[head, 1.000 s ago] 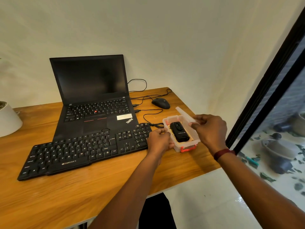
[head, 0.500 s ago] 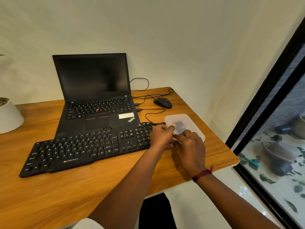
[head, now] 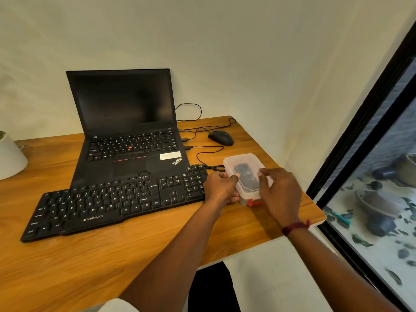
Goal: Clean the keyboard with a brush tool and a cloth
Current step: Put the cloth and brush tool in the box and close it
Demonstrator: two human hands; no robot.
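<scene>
Head view: wooden desk (head: 94, 262) against a pale wall. Black Zebronics keyboard (head: 117, 199) lies across the near-left part of the desk, its far edge overlapping the front of an open black laptop (head: 128, 131) with a dark screen. Black mouse (head: 221, 137) sits far right of the laptop, its cable looping toward the wall. White pot (head: 10, 156) at the left edge, partly cut off.

Small clear plastic box (head: 244, 174) with lid on sits just right of the keyboard's numpad end, near the desk's right edge. Dark object (head: 245, 176) shows through the lid, blurred, cannot tell what it is. Red latch (head: 254, 202) on the near end of the box.

Left hand (head: 221, 188) is curled against the box's left side, fingers narrow, gripping the box wall and touching the keyboard's right end. Right hand (head: 281, 192) is at the box's right side, fingers bent and partly spread over the lid edge; motion blur, so cannot tell whether it grips or only touches. Dark red band (head: 295, 226) on the right wrist.

No brush or cloth identifiable; keyboard untouched on top. Window (head: 378, 176) with black frame on the right, pots outside.
</scene>
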